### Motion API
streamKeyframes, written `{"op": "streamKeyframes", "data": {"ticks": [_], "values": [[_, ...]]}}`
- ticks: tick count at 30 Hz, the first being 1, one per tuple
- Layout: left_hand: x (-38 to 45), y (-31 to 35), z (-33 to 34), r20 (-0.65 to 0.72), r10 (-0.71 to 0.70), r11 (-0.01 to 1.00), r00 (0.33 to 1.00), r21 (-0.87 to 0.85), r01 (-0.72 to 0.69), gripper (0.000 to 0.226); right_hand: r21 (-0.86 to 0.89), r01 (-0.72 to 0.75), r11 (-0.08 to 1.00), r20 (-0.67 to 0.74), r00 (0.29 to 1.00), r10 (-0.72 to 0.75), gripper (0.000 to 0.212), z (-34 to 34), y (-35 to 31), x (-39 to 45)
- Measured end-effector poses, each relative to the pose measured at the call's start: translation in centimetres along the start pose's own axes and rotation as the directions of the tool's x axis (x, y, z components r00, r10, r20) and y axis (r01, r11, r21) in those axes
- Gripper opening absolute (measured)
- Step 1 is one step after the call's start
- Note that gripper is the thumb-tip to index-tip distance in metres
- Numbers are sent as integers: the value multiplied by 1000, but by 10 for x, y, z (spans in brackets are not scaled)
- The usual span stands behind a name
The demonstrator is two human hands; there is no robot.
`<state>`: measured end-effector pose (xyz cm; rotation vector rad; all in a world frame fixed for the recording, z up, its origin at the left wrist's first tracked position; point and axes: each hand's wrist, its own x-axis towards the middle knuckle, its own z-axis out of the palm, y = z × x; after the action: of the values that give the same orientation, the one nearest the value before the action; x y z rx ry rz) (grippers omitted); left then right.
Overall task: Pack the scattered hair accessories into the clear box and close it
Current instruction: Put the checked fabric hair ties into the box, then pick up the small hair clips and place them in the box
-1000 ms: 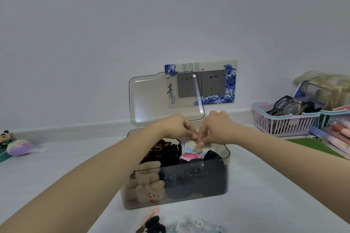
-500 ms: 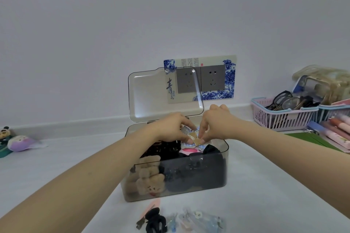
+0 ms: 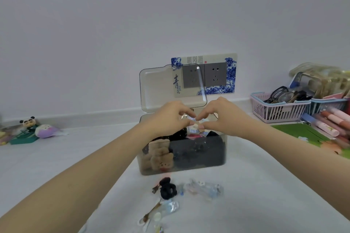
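Head view, hands: the left hand (image 3: 171, 117) and the right hand (image 3: 222, 117) met over the open top of the clear box (image 3: 182, 155), fingers curled, thumb and forefinger tips of each pinching one small pale hair clip (image 3: 195, 126) between them.
Head view, clip: it was held just above the things already packed, over the middle of the opening; its exact shape was too small to tell.
Head view, box: it stood on the white worktop (image 3: 265, 185) near the back edge, its lid (image 3: 170, 89) tipped up and back toward the wall.
Head view, box contents: plush brown bear clips (image 3: 160, 157) pressed against the front left wall, dark scrunchies (image 3: 198, 152) filling the front right.
Head view, still loose: a black claw clip (image 3: 167, 189) and a cluster of clear-wrapped clips (image 3: 204, 189) lay just in front of the box; more small clips (image 3: 161, 212) lay nearer the front edge.
Handling, judged: the pinched clip looked light, stiff and small, best held by its ends in fingertips; the wrapped ones were probably slippery and better scooped; the claw clip was rigid and could be taken by its body.
Handling, lid: thin stiff plastic, best pushed down at its free edge once the soft pile sat below the rim.
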<state>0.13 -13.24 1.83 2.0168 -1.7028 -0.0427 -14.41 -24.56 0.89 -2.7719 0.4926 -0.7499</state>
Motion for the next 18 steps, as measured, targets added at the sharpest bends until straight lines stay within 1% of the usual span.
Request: {"op": "streamKeyframes", "data": {"ticks": [2,5,7,9,11,13,16,18], "values": [[-27,9,-5,-48,-22,998,999,-56,20,17,61,31,998,-46,999,-28,21,-2,-13,-21],[-66,18,-5,-54,-51,994,997,-97,45,15,102,57,993,-20,998,-55,19,0,-35,-48],[-86,18,-1,3,-71,996,997,-62,71,16,155,26,988,40,999,-33,19,5,-45,-63],[-106,14,6,108,-119,992,987,-22,122,18,188,-21,982,102,995,2,21,15,-52,-76],[-120,4,15,192,-116,993,974,36,111,16,190,-63,980,165,986,32,24,26,-55,-85],[-130,-2,24,228,-138,990,964,59,128,18,172,-86,981,228,973,45,29,39,-55,-91],[-140,-3,33,198,-205,979,959,40,201,34,160,-123,979,277,958,76,33,53,-53,-96],[-143,-4,39,155,-232,972,960,-9,237,33,148,-146,978,294,951,97,35,60,-52,-98]]}}
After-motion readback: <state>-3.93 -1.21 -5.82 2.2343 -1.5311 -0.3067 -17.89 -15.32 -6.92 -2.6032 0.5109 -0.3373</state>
